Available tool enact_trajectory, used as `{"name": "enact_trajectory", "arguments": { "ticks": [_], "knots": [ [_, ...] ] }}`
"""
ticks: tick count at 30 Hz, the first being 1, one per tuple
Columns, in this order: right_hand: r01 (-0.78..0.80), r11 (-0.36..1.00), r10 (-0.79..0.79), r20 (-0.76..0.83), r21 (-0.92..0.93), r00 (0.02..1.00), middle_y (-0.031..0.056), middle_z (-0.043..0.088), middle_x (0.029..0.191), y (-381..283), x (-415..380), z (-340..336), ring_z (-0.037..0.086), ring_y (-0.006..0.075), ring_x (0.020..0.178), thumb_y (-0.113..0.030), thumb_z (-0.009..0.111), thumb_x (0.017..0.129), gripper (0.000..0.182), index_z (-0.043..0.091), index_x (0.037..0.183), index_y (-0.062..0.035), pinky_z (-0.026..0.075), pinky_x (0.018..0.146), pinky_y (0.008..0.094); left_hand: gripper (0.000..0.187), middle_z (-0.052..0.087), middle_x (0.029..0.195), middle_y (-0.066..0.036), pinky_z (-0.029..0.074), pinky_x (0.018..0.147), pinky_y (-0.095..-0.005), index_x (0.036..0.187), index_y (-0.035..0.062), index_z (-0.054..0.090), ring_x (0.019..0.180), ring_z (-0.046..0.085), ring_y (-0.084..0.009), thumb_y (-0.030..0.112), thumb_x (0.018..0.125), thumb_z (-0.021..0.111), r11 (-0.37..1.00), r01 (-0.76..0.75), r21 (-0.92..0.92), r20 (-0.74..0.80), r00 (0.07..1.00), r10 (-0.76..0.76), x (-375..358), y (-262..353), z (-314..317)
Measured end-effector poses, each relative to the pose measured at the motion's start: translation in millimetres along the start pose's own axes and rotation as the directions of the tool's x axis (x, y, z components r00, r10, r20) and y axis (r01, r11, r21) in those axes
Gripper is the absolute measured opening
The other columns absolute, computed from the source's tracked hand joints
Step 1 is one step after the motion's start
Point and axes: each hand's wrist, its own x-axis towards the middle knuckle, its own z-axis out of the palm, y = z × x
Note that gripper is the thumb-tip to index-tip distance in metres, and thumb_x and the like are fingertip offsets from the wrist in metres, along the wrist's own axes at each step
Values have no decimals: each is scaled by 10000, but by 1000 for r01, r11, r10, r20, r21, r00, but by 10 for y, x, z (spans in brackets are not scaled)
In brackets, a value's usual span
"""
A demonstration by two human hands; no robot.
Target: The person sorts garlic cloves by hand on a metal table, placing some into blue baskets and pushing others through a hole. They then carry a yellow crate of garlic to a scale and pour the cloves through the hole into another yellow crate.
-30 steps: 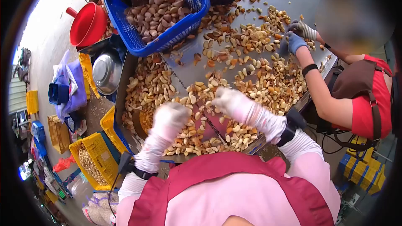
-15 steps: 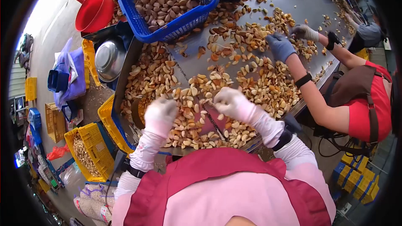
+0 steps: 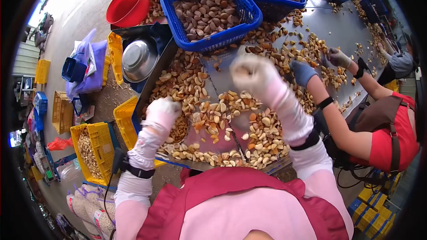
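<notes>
Loose garlic cloves [image 3: 267, 135] are spread over the metal table [image 3: 242, 122], some pale and some brownish-orange. My left hand [image 3: 163, 113], in a white glove, is low over cloves at the table's left side. Its fingers are curled, and what they hold, if anything, is hidden. My right hand [image 3: 255, 73], gloved too and slightly blurred, is raised above the middle of the table. Those fingers are closed as well, with their contents out of sight. Beyond it stands a blue basket [image 3: 213, 44] of purplish garlic cloves with a dark labelled box in it.
At my right, a co-worker's blue-gloved hand [image 3: 304, 73] and grey-gloved hand [image 3: 339, 58] are among cloves. A second blue basket [image 3: 278, 11] stands at the back. Leftward are a red pan [image 3: 128, 6], a metal bowl [image 3: 138, 60] and a yellow crate [image 3: 100, 151] of small pieces.
My right hand has moved up and away from me, off the near cloves. My left hand stays low near the left-side cloves. The view has shifted, and more bare metal shows in the middle.
</notes>
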Motion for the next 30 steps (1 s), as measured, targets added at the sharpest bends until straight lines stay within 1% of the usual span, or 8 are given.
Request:
{"name": "enact_trajectory", "arguments": {
  "ticks": [4,8,11,14,17,21,27,30],
  "knots": [
    [146,868,-432,-577,-474,694,169,645,1090,-393,489,-11,679,149,784,-27,731,835,382,616,1198,8,575,615,287,113,671,877,-77,583,679,-394,945,160,726,796,695,-272,193,855,667,981,-144,129,-523,831,191,181,424,456],
    [133,809,-32,182,-572,983,114,671,944,147,411,992,675,317,875,-112,739,816,151,703,955,-63,573,821,416,105,668,880,-107,574,697,-417,890,119,702,799,690,-307,213,862,663,982,-132,-132,-486,872,52,189,485,418],
    [342,806,-306,155,-482,939,131,652,989,651,327,1472,684,318,928,-164,696,852,135,704,957,-78,583,811,414,119,706,898,-156,548,716,-417,958,89,703,815,684,-325,169,885,653,749,-254,-612,-561,807,-185,174,300,335],
    [136,821,1,240,-554,971,143,636,1054,603,342,1561,652,332,989,-154,681,868,146,686,995,-82,542,881,430,143,690,874,-155,554,767,-414,996,87,717,843,692,-346,159,898,641,221,-23,-975,-97,938,-332,87,-63,417],
    [61,748,146,253,-661,957,128,645,1072,583,477,1448,653,330,1003,-159,671,876,114,683,973,-101,541,872,439,162,681,950,-160,556,794,-428,1022,111,733,882,689,-363,188,900,659,730,-116,-673,-356,917,-182,-147,167,587],
    [6,791,151,205,-612,967,117,664,1030,639,474,1134,650,343,1028,-126,632,896,113,681,997,-111,536,856,443,290,632,1134,-174,563,828,-455,1129,117,662,974,675,-381,209,860,723,865,102,-491,-239,939,-247,-106,448,716],
    [-49,640,-51,-107,-766,993,119,659,962,552,114,947,660,301,905,-126,678,855,190,680,1045,-108,573,782,420,188,644,1100,-183,572,758,-436,1046,65,645,936,683,-367,113,871,693,878,-8,-478,-315,935,-162,-87,447,770],
    [417,599,-162,406,-684,899,97,661,969,466,-133,1369,669,277,918,-128,675,853,93,708,934,-97,581,774,404,145,657,1034,-185,566,753,-420,1020,54,672,887,686,-348,98,882,679,479,89,-873,-83,941,-327,-37,364,645]
  ]
}}
